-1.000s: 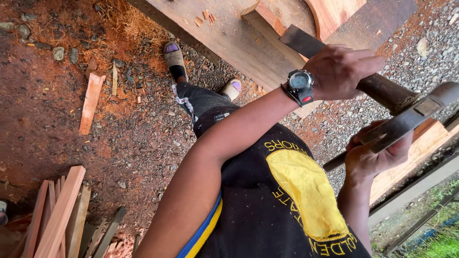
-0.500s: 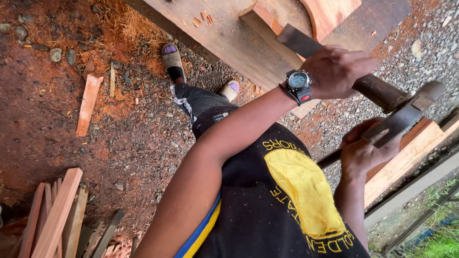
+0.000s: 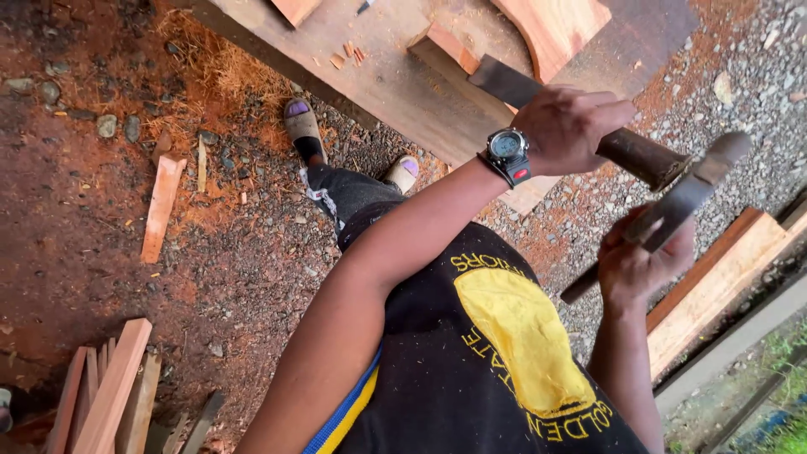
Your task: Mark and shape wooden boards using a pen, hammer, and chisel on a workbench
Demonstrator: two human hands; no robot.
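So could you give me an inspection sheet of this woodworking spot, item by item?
Surface: broad plank, worn, dusted with chips.
Job's things: dark blade with a round handle; flat metal bar lying across the handle's end.
Clutter: block and curved piece on the plank; offcut on the ground; slats stacked at lower left.
Hands: left hand, with a watch on its wrist, closed round the blade's handle; right hand closed on the bar.
Cables: nothing seen.
Surroundings: red dirt, gravel, a beam, grass at the corner.
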